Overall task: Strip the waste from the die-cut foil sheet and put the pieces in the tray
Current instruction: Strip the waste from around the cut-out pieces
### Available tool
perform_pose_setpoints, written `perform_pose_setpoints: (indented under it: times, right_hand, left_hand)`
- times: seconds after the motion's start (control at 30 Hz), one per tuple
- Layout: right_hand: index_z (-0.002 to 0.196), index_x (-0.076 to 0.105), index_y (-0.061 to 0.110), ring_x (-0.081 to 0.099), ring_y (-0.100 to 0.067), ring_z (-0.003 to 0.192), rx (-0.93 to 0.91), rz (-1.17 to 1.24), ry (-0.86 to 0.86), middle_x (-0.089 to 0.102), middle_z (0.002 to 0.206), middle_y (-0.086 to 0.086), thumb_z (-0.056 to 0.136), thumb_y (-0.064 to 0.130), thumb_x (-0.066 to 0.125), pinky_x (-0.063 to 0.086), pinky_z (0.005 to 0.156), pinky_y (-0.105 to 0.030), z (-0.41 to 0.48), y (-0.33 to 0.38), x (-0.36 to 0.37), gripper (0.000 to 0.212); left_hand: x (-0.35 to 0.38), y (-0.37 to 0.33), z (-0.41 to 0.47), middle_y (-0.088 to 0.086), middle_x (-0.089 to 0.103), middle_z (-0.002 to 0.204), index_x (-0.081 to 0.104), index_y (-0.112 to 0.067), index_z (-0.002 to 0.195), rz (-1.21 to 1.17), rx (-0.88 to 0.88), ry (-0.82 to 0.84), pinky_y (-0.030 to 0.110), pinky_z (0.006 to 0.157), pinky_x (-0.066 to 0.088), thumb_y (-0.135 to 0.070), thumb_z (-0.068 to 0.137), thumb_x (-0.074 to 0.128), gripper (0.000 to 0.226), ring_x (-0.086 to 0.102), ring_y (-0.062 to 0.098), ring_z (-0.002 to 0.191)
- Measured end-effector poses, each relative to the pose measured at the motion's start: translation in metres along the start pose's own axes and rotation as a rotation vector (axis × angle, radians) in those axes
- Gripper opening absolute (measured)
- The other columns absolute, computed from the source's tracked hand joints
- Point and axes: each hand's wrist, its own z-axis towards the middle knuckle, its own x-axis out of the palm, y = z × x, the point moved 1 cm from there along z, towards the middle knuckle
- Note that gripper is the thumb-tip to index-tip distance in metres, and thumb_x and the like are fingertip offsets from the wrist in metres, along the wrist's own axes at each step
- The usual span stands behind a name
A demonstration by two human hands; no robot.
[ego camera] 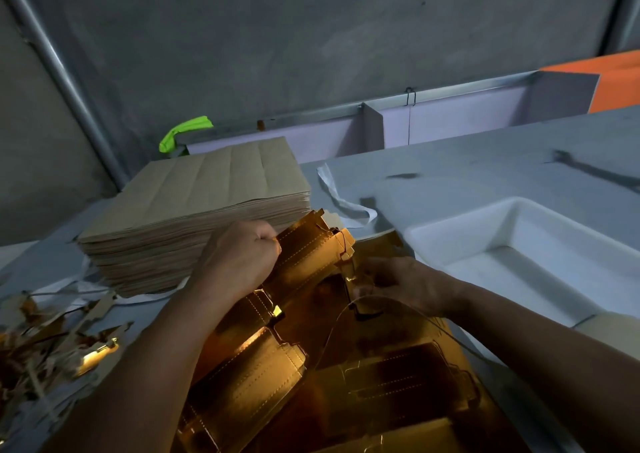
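A gold die-cut foil sheet (346, 376) lies in front of me, its far part lifted off the table. My left hand (239, 258) grips that raised part at its left edge, fingers curled round it. My right hand (398, 284) pinches a thin strip of waste (349, 279) at the sheet's far right edge. A thin sliver of trim (332, 328) curves away below that hand. The white tray (433, 231) stands to the right, and I see nothing inside it.
A thick stack of brown sheets (207, 210) stands behind my left hand. Torn gold and brown waste (52, 342) is heaped at the left. White strips (339, 200) lie beyond the foil. A divided white bin (381, 127) runs along the grey wall.
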Motion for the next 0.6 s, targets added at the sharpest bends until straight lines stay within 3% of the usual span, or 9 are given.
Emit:
perform_pose_setpoints:
  times: [0.1,0.2,0.33,0.47,0.53,0.6]
  right_hand:
    - [0.117,0.059,0.036,0.067,-0.009,0.095,0.016,0.079,-0.039,0.068,0.106,0.008,0.076,0.069,0.056,0.059,0.083,-0.035,-0.001,0.000,-0.002,0.053]
    - [0.116,0.062,0.036,0.068,-0.011,0.095,0.018,0.161,-0.056,0.069,0.107,0.007,0.082,0.069,0.059,0.060,0.076,-0.032,-0.001,0.000,-0.004,0.047]
    - [0.102,0.071,0.028,0.071,-0.015,0.088,0.036,0.296,-0.084,0.073,0.099,0.001,0.088,0.054,0.064,0.053,0.060,-0.020,-0.002,0.004,-0.005,0.030]
    - [0.089,0.072,0.021,0.069,-0.011,0.072,0.044,0.395,-0.084,0.073,0.083,0.003,0.091,0.035,0.066,0.050,0.055,-0.020,-0.003,0.007,-0.006,0.015]
    - [0.095,0.070,0.016,0.069,-0.015,0.070,0.056,0.409,-0.088,0.074,0.089,-0.004,0.095,0.023,0.063,0.051,0.054,-0.022,-0.002,0.007,-0.007,0.009]
    - [0.100,0.068,0.012,0.070,-0.017,0.070,0.067,0.390,-0.088,0.073,0.095,-0.010,0.096,0.015,0.060,0.052,0.054,-0.023,-0.002,0.007,-0.007,0.009]
  left_hand:
    - [0.003,-0.005,0.000,-0.008,0.066,0.080,0.064,-0.033,0.073,0.007,0.019,0.026,0.024,0.064,0.043,-0.023,0.092,0.057,0.022,0.061,0.013,0.079]
    - [0.007,-0.008,-0.002,-0.011,0.064,0.082,0.063,-0.035,0.074,0.032,0.032,0.050,0.024,0.062,0.040,-0.023,0.093,0.054,0.025,0.059,0.010,0.079]
    - [0.013,-0.010,-0.008,-0.009,0.065,0.081,0.063,-0.034,0.074,0.042,0.067,0.079,0.027,0.065,0.043,-0.023,0.095,0.053,0.026,0.060,0.009,0.078]
    - [0.020,-0.011,-0.013,-0.015,0.067,0.084,0.067,-0.035,0.077,0.047,0.064,0.114,0.029,0.070,0.047,-0.027,0.096,0.053,0.025,0.061,0.005,0.081]
    - [0.024,-0.010,-0.014,-0.015,0.068,0.084,0.067,-0.035,0.075,0.035,0.057,0.108,0.032,0.077,0.051,-0.026,0.096,0.053,0.027,0.062,0.005,0.083]
    - [0.028,-0.010,-0.017,-0.015,0.068,0.085,0.066,-0.035,0.076,0.028,0.056,0.106,0.029,0.072,0.050,-0.025,0.096,0.053,0.027,0.062,0.004,0.082]
